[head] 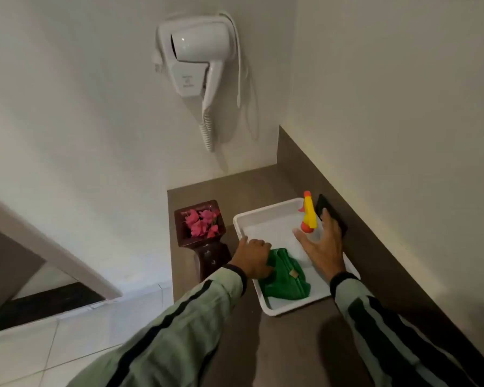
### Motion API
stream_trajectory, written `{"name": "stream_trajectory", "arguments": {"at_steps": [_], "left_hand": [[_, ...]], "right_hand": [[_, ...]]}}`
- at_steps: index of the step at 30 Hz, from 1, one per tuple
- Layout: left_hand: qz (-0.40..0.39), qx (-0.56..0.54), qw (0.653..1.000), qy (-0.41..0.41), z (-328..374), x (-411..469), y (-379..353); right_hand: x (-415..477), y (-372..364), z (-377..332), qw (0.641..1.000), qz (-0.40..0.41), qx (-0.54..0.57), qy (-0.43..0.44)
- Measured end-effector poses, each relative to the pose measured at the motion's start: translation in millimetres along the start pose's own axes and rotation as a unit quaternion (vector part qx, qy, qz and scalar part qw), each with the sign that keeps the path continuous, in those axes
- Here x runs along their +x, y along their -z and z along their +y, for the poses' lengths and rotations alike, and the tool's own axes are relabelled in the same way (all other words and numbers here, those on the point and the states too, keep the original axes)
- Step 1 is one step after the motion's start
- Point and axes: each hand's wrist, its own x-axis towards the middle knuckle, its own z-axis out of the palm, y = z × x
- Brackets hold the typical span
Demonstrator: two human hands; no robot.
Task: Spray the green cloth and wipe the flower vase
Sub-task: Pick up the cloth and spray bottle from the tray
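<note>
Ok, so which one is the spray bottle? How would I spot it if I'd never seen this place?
Find the white hair dryer on the wall, then look down to the brown counter and its white tray. The spray bottle stands at the tray's far right corner, just past the open right hand. It is the only thing with a yellow and orange top; the green cloth lies flat nearby.

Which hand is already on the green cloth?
The left hand, closed on the green cloth in the white tray; the right hand is open by the yellow-topped spray bottle.
</note>
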Motion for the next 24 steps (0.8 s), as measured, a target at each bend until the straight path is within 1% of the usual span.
{"name": "stream_trajectory", "arguments": {"at_steps": [1, 3, 6, 8, 11, 13, 15, 19, 20, 21, 24], "left_hand": [[-0.026, -0.01, 1.0, 0.004, -1, 8, -4], [-0.045, -0.039, 0.998, 0.01, -2, 18, -10], [-0.079, -0.084, 0.993, 0.017, -4, 36, -19], [-0.096, -0.082, 0.992, 0.018, -6, 45, -20], [-0.098, -0.062, 0.993, 0.011, -9, 52, -20], [-0.092, -0.083, 0.992, 0.012, -10, 51, -17], [-0.088, -0.123, 0.988, 0.006, -10, 48, -11], [-0.126, -0.233, 0.964, -0.008, -1, 28, 7], [-0.122, -0.244, 0.962, -0.013, 2, 22, 11], [-0.101, -0.248, 0.963, -0.02, 5, 12, 18], [-0.041, -0.282, 0.958, -0.014, 9, -20, 35]], "right_hand": [[10, -5, 1, 1.0, -0.003, 0.007, 0.008], [26, -10, -3, 0.999, -0.021, 0.002, 0.033], [48, -17, -6, 0.998, -0.043, -0.001, 0.034], [52, -20, -8, 0.997, -0.04, 0.022, 0.054], [52, -21, -11, 0.996, 0.002, 0.038, 0.082], [47, -15, -17, 0.992, 0.041, 0.043, 0.114], [41, -4, -28, 0.985, 0.083, 0.046, 0.143], [23, 30, -57, 0.963, 0.157, 0.085, 0.204], [16, 39, -64, 0.959, 0.165, 0.094, 0.211], [7, 49, -73, 0.955, 0.168, 0.102, 0.222], [-23, 69, -89, 0.955, 0.149, 0.12, 0.226]]}}
